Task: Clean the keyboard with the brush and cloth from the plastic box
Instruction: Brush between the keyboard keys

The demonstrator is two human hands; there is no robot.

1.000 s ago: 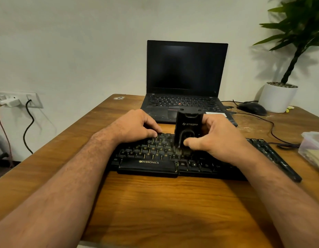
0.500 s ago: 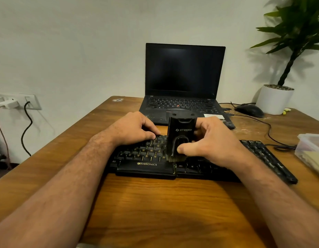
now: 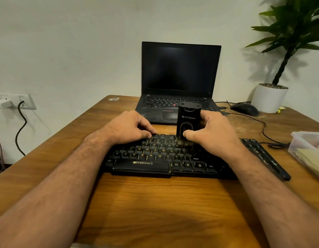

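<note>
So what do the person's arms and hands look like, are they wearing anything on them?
Nothing is worn. Both forearms are bare up to the bottom edge of the picture: no sleeves, gloves or watch, and no rings that can be seen. The left hand and right hand are bare, and the forearms are hairy.

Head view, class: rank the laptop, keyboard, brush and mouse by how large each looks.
1. laptop
2. keyboard, partly hidden by the hands
3. brush
4. mouse, farther from the camera, so it may look smaller than it is
</note>
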